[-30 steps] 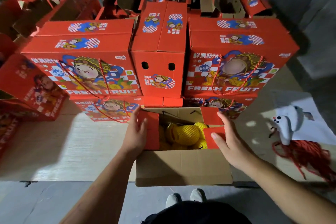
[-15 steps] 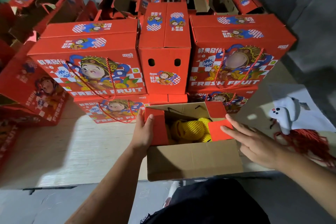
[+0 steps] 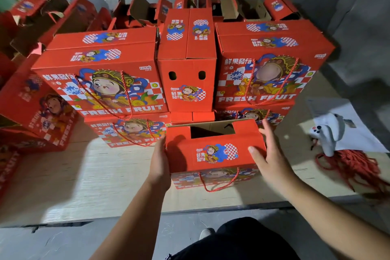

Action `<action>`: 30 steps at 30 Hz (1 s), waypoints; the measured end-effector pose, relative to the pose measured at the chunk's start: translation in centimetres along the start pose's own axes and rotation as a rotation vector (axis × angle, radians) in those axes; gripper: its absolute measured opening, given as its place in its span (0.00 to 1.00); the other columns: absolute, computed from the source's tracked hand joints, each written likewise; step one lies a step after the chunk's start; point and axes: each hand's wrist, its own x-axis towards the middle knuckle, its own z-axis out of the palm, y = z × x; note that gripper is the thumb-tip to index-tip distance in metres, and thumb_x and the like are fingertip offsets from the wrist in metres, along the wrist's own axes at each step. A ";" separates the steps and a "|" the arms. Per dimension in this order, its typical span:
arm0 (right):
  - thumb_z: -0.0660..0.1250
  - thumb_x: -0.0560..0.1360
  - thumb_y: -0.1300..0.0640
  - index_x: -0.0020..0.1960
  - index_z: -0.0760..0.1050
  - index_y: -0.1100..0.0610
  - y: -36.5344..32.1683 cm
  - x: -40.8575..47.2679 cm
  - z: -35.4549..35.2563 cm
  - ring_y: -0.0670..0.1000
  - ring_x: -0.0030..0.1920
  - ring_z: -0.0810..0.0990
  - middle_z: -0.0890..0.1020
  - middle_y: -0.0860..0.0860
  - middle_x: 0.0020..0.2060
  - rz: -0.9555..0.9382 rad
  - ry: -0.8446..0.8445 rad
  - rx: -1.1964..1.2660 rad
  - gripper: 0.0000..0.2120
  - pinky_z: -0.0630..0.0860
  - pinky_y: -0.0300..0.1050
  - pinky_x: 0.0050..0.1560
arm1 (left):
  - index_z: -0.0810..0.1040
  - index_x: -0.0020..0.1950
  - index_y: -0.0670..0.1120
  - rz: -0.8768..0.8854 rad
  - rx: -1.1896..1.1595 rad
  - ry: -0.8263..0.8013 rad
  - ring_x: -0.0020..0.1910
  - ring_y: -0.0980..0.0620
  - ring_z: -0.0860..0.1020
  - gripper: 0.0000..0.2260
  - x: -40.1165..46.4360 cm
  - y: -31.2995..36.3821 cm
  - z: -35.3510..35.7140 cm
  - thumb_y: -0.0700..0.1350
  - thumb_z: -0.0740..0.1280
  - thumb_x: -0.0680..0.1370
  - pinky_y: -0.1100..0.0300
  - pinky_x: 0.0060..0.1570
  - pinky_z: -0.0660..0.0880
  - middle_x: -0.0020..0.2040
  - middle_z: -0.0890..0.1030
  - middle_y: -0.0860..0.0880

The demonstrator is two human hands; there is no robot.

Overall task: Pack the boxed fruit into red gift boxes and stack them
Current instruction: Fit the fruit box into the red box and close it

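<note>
A red gift box stands on the pale board in front of me. Its near top flap is folded down flat, and a dark gap stays open at the far edge. The fruit inside is hidden. My left hand lies flat against the box's left side. My right hand has spread, straight fingers at the box's right top corner, with the thumb on the folded flap. A red rope handle hangs down the box's front. Behind it stand stacked closed red gift boxes, with a narrow upright one between them.
Open empty red boxes crowd the back against the wall. More red boxes lean at the left. A white glove, a paper sheet and a bundle of red rope lie at the right. The board's front edge is near my legs.
The box's brown near flap has been folded down over the yellow netted fruit, which is now hidden. My right hand moved from the small side flap onto the box's top right corner.
</note>
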 end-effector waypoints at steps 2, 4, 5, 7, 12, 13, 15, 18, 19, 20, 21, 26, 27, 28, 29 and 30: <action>0.56 0.84 0.47 0.82 0.57 0.42 0.1 -0.2 0.7 0.49 0.81 0.57 0.55 0.46 0.82 -0.076 -0.016 -0.192 0.27 0.67 0.56 0.75 | 0.68 0.81 0.48 0.253 0.342 0.091 0.75 0.44 0.74 0.25 -0.4 -0.5 0.3 0.55 0.64 0.85 0.42 0.74 0.71 0.76 0.75 0.45; 0.53 0.84 0.46 0.81 0.62 0.45 0.5 -0.4 0.7 0.51 0.81 0.56 0.50 0.44 0.83 -0.069 -0.074 -0.300 0.26 0.68 0.53 0.74 | 0.59 0.85 0.49 0.473 0.817 0.121 0.78 0.45 0.68 0.33 -0.2 -1.0 0.0 0.56 0.67 0.83 0.42 0.77 0.67 0.80 0.69 0.46; 0.55 0.84 0.46 0.81 0.64 0.45 0.8 -0.2 0.6 0.50 0.81 0.56 0.49 0.44 0.83 -0.058 -0.093 -0.312 0.25 0.66 0.50 0.74 | 0.56 0.86 0.50 0.476 0.897 0.109 0.78 0.45 0.68 0.37 -0.1 -1.0 0.0 0.58 0.68 0.82 0.42 0.76 0.68 0.81 0.67 0.46; 0.60 0.84 0.48 0.78 0.68 0.45 1.1 0.5 0.2 0.47 0.81 0.54 0.50 0.44 0.83 -0.032 -0.110 -0.281 0.22 0.60 0.45 0.74 | 0.44 0.86 0.54 0.378 0.762 0.059 0.76 0.49 0.71 0.44 -0.4 -0.6 0.1 0.60 0.69 0.80 0.45 0.74 0.72 0.81 0.68 0.50; 0.62 0.83 0.42 0.68 0.74 0.45 -1.8 5.6 -0.7 0.55 0.66 0.78 0.76 0.56 0.70 0.425 -0.003 0.212 0.16 0.74 0.46 0.61 | 0.36 0.84 0.61 0.316 0.428 0.092 0.64 0.63 0.79 0.52 0.1 -1.2 0.4 0.48 0.76 0.79 0.68 0.53 0.80 0.77 0.71 0.53; 0.62 0.81 0.36 0.69 0.73 0.46 -2.5 7.0 -1.0 0.58 0.63 0.80 0.79 0.57 0.68 0.634 -0.045 0.340 0.21 0.77 0.51 0.60 | 0.36 0.84 0.62 0.318 0.367 0.098 0.63 0.64 0.80 0.53 -0.1 -1.2 0.5 0.46 0.76 0.79 0.67 0.53 0.81 0.77 0.72 0.51; 0.66 0.77 0.32 0.67 0.76 0.51 -3.8 9.2 -1.7 0.60 0.55 0.86 0.86 0.58 0.57 0.904 -0.208 0.540 0.28 0.83 0.58 0.50 | 0.37 0.83 0.65 0.289 0.283 0.150 0.68 0.53 0.79 0.55 -0.6 -1.1 0.7 0.43 0.78 0.77 0.49 0.62 0.81 0.79 0.68 0.46; 0.70 0.76 0.37 0.66 0.78 0.54 -3.9 10.7 -2.2 0.58 0.50 0.87 0.88 0.56 0.50 0.866 -0.240 0.548 0.26 0.81 0.52 0.42 | 0.42 0.84 0.65 0.230 0.249 0.221 0.72 0.45 0.75 0.54 -1.9 -1.1 0.6 0.47 0.80 0.75 0.39 0.67 0.77 0.79 0.64 0.46; 0.71 0.76 0.39 0.66 0.78 0.53 -3.6 10.8 -2.2 0.59 0.50 0.87 0.88 0.57 0.50 0.858 -0.228 0.546 0.25 0.81 0.52 0.42 | 0.47 0.84 0.62 0.216 0.230 0.202 0.70 0.46 0.78 0.50 -2.5 -1.4 0.4 0.48 0.79 0.76 0.41 0.65 0.79 0.77 0.69 0.46; 0.72 0.76 0.40 0.66 0.78 0.53 -3.4 10.7 -2.1 0.59 0.50 0.87 0.88 0.57 0.50 0.861 -0.226 0.553 0.25 0.82 0.52 0.42 | 0.57 0.83 0.56 0.216 0.230 0.167 0.66 0.48 0.81 0.41 -3.0 -1.7 0.2 0.49 0.78 0.77 0.43 0.62 0.82 0.74 0.75 0.47; 0.72 0.76 0.40 0.67 0.78 0.53 -3.2 10.7 -1.9 0.60 0.50 0.87 0.88 0.57 0.50 0.868 -0.236 0.546 0.24 0.82 0.54 0.44 | 0.68 0.79 0.53 0.227 0.261 0.141 0.62 0.48 0.84 0.31 -3.5 -2.1 0.0 0.50 0.77 0.79 0.44 0.60 0.83 0.69 0.80 0.46; 0.67 0.81 0.41 0.75 0.71 0.49 -3.4 10.7 -1.0 0.59 0.69 0.75 0.76 0.55 0.72 0.714 -0.259 0.150 0.25 0.71 0.59 0.71 | 0.72 0.73 0.50 0.217 0.330 0.134 0.64 0.45 0.82 0.28 -5.3 -3.3 -0.5 0.58 0.75 0.77 0.38 0.62 0.80 0.66 0.80 0.44; 0.67 0.81 0.44 0.75 0.71 0.49 -3.6 10.6 -1.0 0.58 0.68 0.75 0.75 0.54 0.73 0.678 -0.248 0.179 0.24 0.72 0.59 0.70 | 0.70 0.73 0.49 0.208 0.317 0.134 0.64 0.46 0.82 0.29 -5.5 -3.3 -0.5 0.57 0.76 0.77 0.38 0.62 0.81 0.66 0.79 0.44; 0.69 0.81 0.47 0.75 0.72 0.48 -3.7 10.4 -1.1 0.56 0.65 0.77 0.75 0.53 0.72 0.661 -0.225 0.249 0.23 0.76 0.57 0.65 | 0.69 0.73 0.49 0.201 0.318 0.136 0.64 0.46 0.82 0.30 -5.5 -3.4 -0.4 0.56 0.75 0.76 0.38 0.61 0.81 0.66 0.79 0.45; 0.70 0.81 0.50 0.75 0.72 0.47 -3.7 10.1 -1.3 0.53 0.60 0.79 0.76 0.52 0.71 0.649 -0.194 0.332 0.24 0.80 0.55 0.58 | 0.68 0.73 0.49 0.198 0.334 0.140 0.63 0.46 0.82 0.30 -5.4 -3.3 -0.4 0.57 0.75 0.75 0.38 0.61 0.81 0.66 0.79 0.45; 0.71 0.80 0.52 0.76 0.70 0.46 -3.6 9.8 -1.3 0.51 0.57 0.80 0.75 0.51 0.72 0.631 -0.163 0.390 0.26 0.81 0.53 0.53 | 0.68 0.73 0.49 0.200 0.354 0.140 0.63 0.45 0.82 0.31 -5.3 -3.3 -0.4 0.58 0.75 0.75 0.38 0.61 0.81 0.66 0.79 0.45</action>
